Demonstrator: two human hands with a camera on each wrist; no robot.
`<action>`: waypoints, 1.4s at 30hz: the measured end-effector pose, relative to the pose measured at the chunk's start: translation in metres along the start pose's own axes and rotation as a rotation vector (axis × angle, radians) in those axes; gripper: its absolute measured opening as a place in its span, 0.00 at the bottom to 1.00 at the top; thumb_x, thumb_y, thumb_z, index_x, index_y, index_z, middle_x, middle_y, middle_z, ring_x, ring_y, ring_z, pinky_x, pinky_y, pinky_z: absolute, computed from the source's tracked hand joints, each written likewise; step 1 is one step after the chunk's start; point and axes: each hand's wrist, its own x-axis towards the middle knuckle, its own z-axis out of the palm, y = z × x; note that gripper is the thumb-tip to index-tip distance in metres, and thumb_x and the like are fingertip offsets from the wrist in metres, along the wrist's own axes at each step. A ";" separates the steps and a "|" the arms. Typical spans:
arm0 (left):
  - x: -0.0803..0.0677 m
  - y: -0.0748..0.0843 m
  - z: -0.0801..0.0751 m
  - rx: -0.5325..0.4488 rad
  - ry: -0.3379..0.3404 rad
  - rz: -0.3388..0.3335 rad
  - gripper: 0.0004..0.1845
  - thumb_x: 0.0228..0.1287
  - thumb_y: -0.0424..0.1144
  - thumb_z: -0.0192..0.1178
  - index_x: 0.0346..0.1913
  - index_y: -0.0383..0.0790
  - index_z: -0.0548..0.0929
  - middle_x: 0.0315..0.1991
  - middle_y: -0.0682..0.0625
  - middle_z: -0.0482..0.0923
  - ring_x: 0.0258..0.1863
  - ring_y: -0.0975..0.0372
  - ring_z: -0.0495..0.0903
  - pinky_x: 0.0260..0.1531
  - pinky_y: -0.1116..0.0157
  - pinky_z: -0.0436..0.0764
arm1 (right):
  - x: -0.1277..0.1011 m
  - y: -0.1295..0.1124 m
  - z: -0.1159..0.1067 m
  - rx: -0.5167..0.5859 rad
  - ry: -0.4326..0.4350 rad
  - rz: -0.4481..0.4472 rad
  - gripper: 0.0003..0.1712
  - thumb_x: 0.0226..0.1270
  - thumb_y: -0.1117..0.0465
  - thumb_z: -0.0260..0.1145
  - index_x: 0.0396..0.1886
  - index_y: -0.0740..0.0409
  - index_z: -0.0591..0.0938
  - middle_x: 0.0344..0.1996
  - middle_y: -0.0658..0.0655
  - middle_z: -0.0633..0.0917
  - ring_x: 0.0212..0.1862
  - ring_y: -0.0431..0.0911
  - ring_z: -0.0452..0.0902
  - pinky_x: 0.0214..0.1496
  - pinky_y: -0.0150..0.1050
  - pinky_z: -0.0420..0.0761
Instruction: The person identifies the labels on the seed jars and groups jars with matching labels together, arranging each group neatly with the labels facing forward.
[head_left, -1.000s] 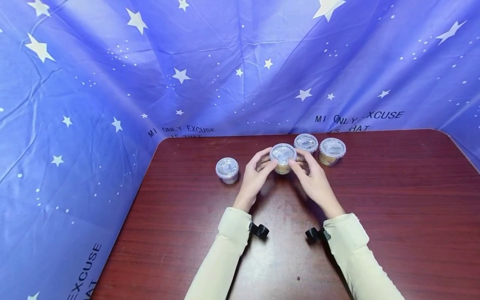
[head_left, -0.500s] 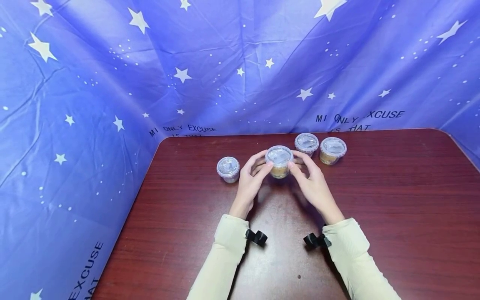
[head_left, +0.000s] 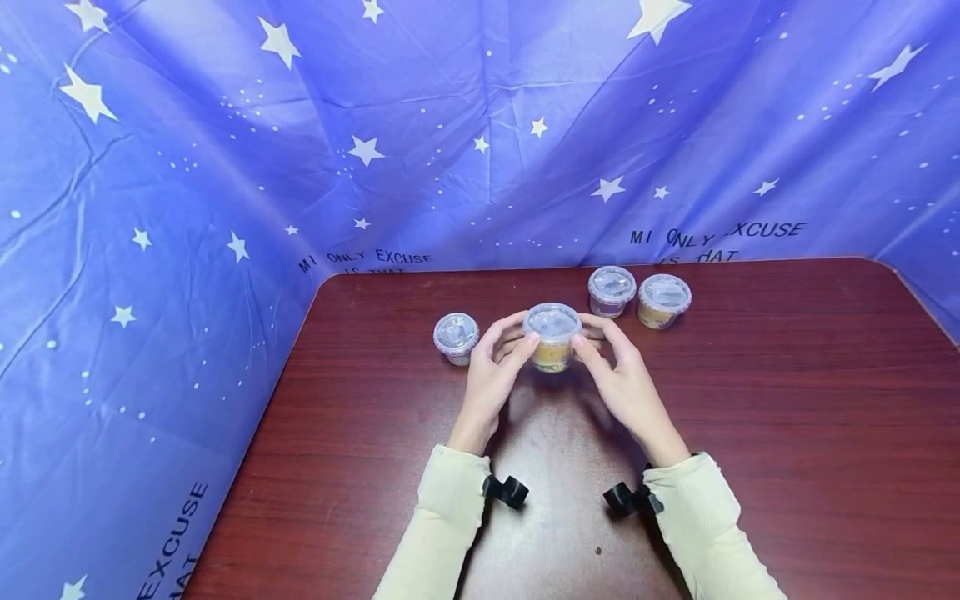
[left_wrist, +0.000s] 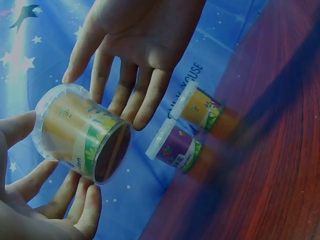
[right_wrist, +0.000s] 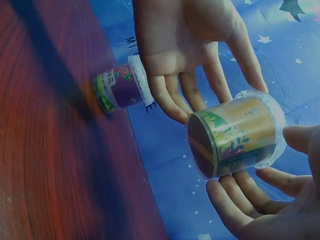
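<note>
Both hands hold a clear-lidded plastic tub [head_left: 552, 354] with a yellow label, lid up, raised above the table. My left hand [head_left: 497, 371] grips its left side and my right hand [head_left: 624, 379] its right, thumbs near the lid rim. In the left wrist view the tub [left_wrist: 80, 132] shows green and leaf print near its base, and a dark underside. The right wrist view shows the same tub [right_wrist: 240, 132] between the fingers of both hands. Parts of the fingers behind it are hidden in the head view.
Another lidded tub [head_left: 456, 335] stands just left of my left hand. A purple-labelled tub [head_left: 612, 292] and a yellow-labelled tub [head_left: 664, 302] stand side by side near the back edge of the red-brown table [head_left: 787, 400]. A blue star-patterned cloth [head_left: 450, 108] hangs behind.
Both hands have brought the yellow-labelled tub toward the person and slightly left, away from the two back tubs, so more of its label shows. The other tubs have stayed put.
</note>
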 end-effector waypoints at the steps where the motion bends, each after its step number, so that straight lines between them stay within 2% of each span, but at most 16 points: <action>1: -0.001 0.000 0.000 -0.003 0.005 -0.006 0.20 0.66 0.37 0.64 0.61 0.43 0.79 0.51 0.45 0.81 0.48 0.62 0.80 0.51 0.68 0.79 | -0.001 0.000 0.001 0.003 -0.003 0.007 0.22 0.77 0.60 0.56 0.66 0.65 0.72 0.54 0.67 0.79 0.50 0.34 0.77 0.53 0.27 0.80; 11: -0.007 -0.002 -0.001 -0.030 0.043 -0.031 0.20 0.65 0.36 0.65 0.59 0.37 0.80 0.46 0.47 0.81 0.44 0.63 0.80 0.47 0.69 0.78 | -0.009 0.001 0.003 0.068 -0.032 0.068 0.22 0.78 0.58 0.55 0.64 0.66 0.71 0.53 0.67 0.78 0.48 0.36 0.79 0.54 0.34 0.82; 15: -0.008 -0.004 0.001 -0.055 0.036 -0.050 0.20 0.66 0.36 0.64 0.59 0.35 0.79 0.45 0.49 0.81 0.43 0.65 0.80 0.49 0.67 0.78 | -0.011 0.001 0.001 0.080 -0.029 0.076 0.22 0.78 0.59 0.55 0.64 0.68 0.71 0.53 0.68 0.78 0.47 0.35 0.80 0.54 0.37 0.83; 31: -0.009 0.001 0.003 -0.065 0.049 -0.078 0.19 0.66 0.36 0.64 0.58 0.34 0.79 0.42 0.51 0.82 0.41 0.65 0.80 0.49 0.65 0.79 | -0.008 -0.001 -0.001 0.055 -0.035 0.066 0.21 0.78 0.60 0.55 0.63 0.69 0.71 0.53 0.68 0.78 0.47 0.36 0.79 0.53 0.35 0.83; 36: -0.008 0.001 0.004 -0.064 0.048 -0.063 0.19 0.66 0.36 0.63 0.58 0.33 0.79 0.42 0.51 0.82 0.41 0.66 0.80 0.44 0.69 0.79 | -0.006 0.000 -0.001 0.069 -0.038 0.072 0.22 0.78 0.58 0.55 0.63 0.69 0.71 0.53 0.68 0.79 0.47 0.36 0.80 0.52 0.36 0.83; 42: -0.006 0.000 0.005 -0.052 0.037 -0.062 0.18 0.67 0.37 0.62 0.58 0.34 0.79 0.42 0.51 0.83 0.40 0.65 0.80 0.45 0.68 0.78 | -0.006 0.001 -0.001 0.082 -0.035 0.080 0.23 0.78 0.58 0.55 0.64 0.69 0.71 0.53 0.69 0.78 0.47 0.36 0.80 0.51 0.31 0.83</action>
